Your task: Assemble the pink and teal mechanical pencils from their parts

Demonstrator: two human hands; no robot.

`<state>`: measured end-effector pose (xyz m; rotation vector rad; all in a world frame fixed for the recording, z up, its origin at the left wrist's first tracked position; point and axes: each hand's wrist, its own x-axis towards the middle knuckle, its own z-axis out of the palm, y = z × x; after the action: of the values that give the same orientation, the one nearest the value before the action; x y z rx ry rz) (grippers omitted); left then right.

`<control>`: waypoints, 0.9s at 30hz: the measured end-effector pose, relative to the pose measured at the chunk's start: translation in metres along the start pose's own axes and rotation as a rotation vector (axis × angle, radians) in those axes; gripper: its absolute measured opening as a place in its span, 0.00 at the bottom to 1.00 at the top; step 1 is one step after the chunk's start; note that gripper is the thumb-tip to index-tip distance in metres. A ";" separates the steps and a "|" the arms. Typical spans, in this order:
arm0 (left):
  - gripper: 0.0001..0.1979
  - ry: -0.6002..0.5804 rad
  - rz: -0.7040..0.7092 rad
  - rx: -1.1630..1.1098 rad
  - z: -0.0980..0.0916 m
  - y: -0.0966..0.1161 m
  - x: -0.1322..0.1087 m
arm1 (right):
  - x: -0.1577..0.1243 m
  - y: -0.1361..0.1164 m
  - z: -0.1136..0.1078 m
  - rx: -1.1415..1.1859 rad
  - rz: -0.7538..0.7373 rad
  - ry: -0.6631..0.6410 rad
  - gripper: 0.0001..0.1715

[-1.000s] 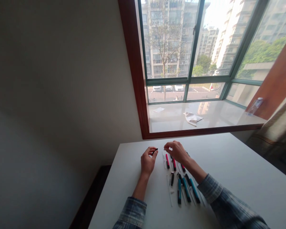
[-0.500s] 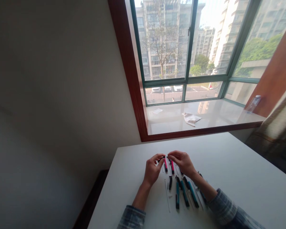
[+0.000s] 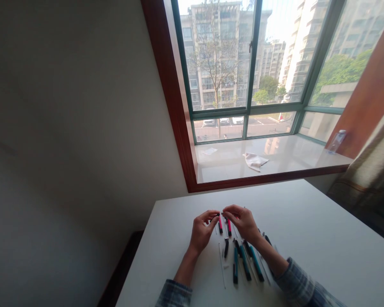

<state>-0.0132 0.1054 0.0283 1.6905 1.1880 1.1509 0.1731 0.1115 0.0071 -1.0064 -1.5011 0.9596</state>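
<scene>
My left hand (image 3: 201,232) and my right hand (image 3: 245,222) meet fingertip to fingertip over a white table (image 3: 310,238), pinching a small dark pen part (image 3: 220,213) between them. Just below the fingers lie two pink pens (image 3: 224,226). Nearer me lie three teal pens (image 3: 245,265) and some black pen pieces (image 3: 226,246). A thin white refill (image 3: 222,266) lies left of the teal pens. My right forearm covers a few more pieces.
A stone window sill (image 3: 291,160) runs behind the table with a crumpled white cloth (image 3: 254,160), a small paper (image 3: 209,151) and a plastic bottle (image 3: 336,140). A grey wall is at left, a curtain (image 3: 371,179) at right.
My hands, apart one second ago with the left holding the dark part, have come together. The view has tilted, so hands and pens sit lower in frame.
</scene>
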 end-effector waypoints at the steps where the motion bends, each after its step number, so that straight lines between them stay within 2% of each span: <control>1: 0.12 -0.002 0.000 -0.008 0.000 0.000 0.000 | 0.000 0.000 0.000 0.003 0.000 -0.008 0.15; 4: 0.12 -0.002 0.001 -0.013 0.000 -0.002 -0.001 | 0.000 0.000 0.000 0.021 0.012 -0.050 0.16; 10: 0.13 -0.040 0.026 -0.008 -0.001 0.000 -0.003 | 0.001 0.000 0.000 0.031 0.023 -0.026 0.17; 14: 0.12 -0.012 0.000 -0.011 -0.001 0.002 -0.002 | -0.001 -0.003 -0.001 0.048 0.022 -0.059 0.17; 27: 0.11 -0.017 0.015 0.030 0.000 0.000 -0.003 | 0.000 0.003 -0.001 0.113 0.054 -0.047 0.18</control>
<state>-0.0141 0.1025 0.0277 1.7307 1.1894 1.1311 0.1740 0.1123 0.0047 -0.9525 -1.4480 1.1007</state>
